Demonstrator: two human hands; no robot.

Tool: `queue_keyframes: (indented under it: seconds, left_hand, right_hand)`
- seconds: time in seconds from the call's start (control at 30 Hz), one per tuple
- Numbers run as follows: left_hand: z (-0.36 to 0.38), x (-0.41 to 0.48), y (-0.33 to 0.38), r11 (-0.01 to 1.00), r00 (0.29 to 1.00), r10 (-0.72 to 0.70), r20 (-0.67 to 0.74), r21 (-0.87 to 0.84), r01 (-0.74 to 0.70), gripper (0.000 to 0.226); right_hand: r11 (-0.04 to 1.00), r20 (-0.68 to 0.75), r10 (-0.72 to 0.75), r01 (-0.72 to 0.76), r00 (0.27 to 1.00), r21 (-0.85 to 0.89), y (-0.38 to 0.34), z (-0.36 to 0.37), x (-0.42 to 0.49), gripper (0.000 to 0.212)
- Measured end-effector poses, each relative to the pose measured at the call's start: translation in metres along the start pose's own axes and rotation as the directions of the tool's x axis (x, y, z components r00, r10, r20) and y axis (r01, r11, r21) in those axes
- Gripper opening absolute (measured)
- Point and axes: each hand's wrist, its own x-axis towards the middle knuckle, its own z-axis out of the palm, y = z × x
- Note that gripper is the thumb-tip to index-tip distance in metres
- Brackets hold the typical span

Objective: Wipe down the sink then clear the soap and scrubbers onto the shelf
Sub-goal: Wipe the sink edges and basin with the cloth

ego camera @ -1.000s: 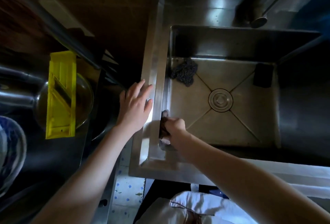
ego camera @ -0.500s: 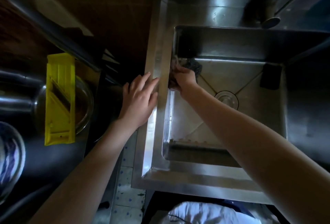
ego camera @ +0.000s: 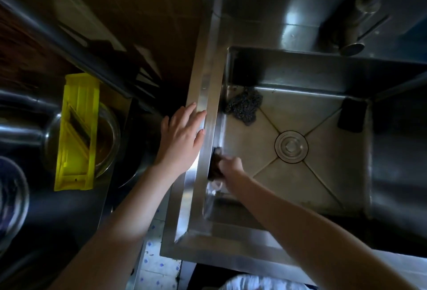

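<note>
Step 1, wiping, is judged underway: a pad [ego camera: 213, 162] is gripped by the right hand [ego camera: 231, 168] against the sink [ego camera: 203, 82] wall, the left hand [ego camera: 182, 137] is laid flat on the rim, and the remaining walls are needed next.

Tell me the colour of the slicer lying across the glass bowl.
The slicer is bright yellow, clearest in the head view.

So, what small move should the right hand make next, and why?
Probably slide the dark pad back along the sink's left wall. The right hand grips it against that wall near the front, the left hand rests on the rim, and the steel wool and black sponge lie inside, so wiping seems unfinished.
</note>
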Motion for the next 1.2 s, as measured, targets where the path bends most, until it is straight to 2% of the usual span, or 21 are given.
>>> queue_keyframes:
  seconds: [0.27,0.4,0.5,0.6,0.73,0.83,0.9,0.97,1.03,1.2]
  left_hand:
    - [-0.004,0.014,0.002,1.000,1.000,-0.016,-0.013,-0.019,0.015,0.040]
    - [-0.004,0.018,-0.001,1.000,1.000,-0.009,-0.015,-0.017,0.009,0.041]
    - [-0.002,0.021,-0.001,1.000,0.999,-0.024,-0.022,-0.014,0.024,0.042]
    - [0.001,0.023,0.000,0.999,0.999,-0.041,0.002,0.007,0.041,0.042]
    - [0.002,0.026,0.000,0.999,0.999,-0.031,-0.008,0.003,0.031,0.041]
    - [0.001,0.026,0.001,1.000,0.999,-0.028,-0.026,-0.015,0.027,0.042]
    - [0.000,0.025,0.002,0.999,0.999,-0.032,-0.026,-0.038,0.031,0.043]
    - [-0.002,0.026,0.001,0.998,0.999,-0.035,-0.016,-0.046,0.035,0.044]
    - [-0.004,0.027,0.001,0.999,0.999,-0.041,-0.005,-0.032,0.041,0.044]
    - [-0.005,0.025,0.003,0.998,0.999,-0.046,-0.018,-0.047,0.045,0.043]
  right_hand:
    - [0.962,-0.053,-0.204,0.210,0.978,0.173,-0.155,-0.007,0.022,0.020]
    - [0.938,-0.014,-0.291,0.288,0.957,0.190,-0.179,-0.011,0.023,0.018]
    - [0.921,-0.031,-0.375,0.376,0.927,0.105,-0.151,-0.008,0.023,0.022]
    - [0.918,0.022,-0.395,0.394,0.919,0.042,-0.100,-0.006,0.013,0.029]
    - [0.940,0.083,-0.339,0.342,0.937,-0.024,-0.022,-0.007,-0.006,0.033]
    - [0.932,0.086,-0.322,0.332,0.943,-0.149,0.023,-0.006,-0.023,0.036]
    - [0.959,0.074,-0.254,0.261,0.964,-0.112,0.025,-0.007,-0.025,0.035]
    - [0.986,0.079,-0.163,0.164,0.983,-0.011,0.002,-0.008,-0.018,0.027]
    - [0.987,0.072,-0.152,0.148,0.986,0.063,-0.039,-0.011,-0.005,0.015]
    - [0.905,0.044,-0.342,0.317,0.939,0.284,-0.163,-0.017,0.016,0.017]
